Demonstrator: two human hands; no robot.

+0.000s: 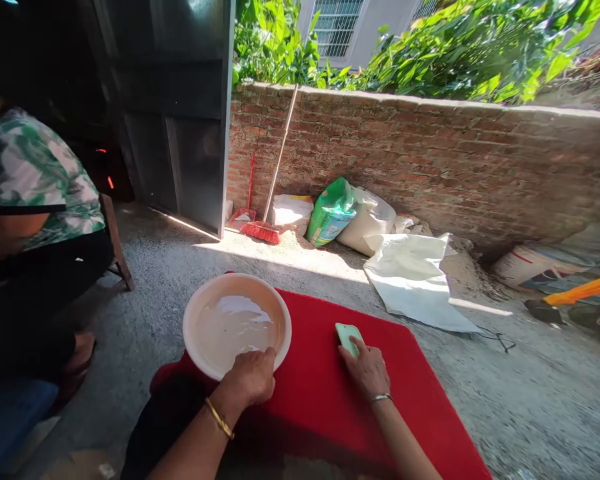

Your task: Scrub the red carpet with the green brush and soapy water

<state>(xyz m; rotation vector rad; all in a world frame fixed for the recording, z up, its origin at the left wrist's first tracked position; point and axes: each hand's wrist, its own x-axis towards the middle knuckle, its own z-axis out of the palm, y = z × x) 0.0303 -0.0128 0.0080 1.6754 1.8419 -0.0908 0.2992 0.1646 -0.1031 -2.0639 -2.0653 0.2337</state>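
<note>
My left hand is closed around the near right rim of a pale round plastic basin holding water. The basin sits at the left end of a red cloth surface. Over to the right, my right hand grips a light green, flat, oblong thing with rounded corners. That thing lies low against the red cloth. My thumb is along its left side and a finger is bent over its top. The underside is hidden, and its exact kind cannot be made out.
A person in a patterned shirt sits at the left beside a dark metal door. Along the brick wall stand a red broom, a green sack and a white sack. A white sheet and a bucket lie right.
</note>
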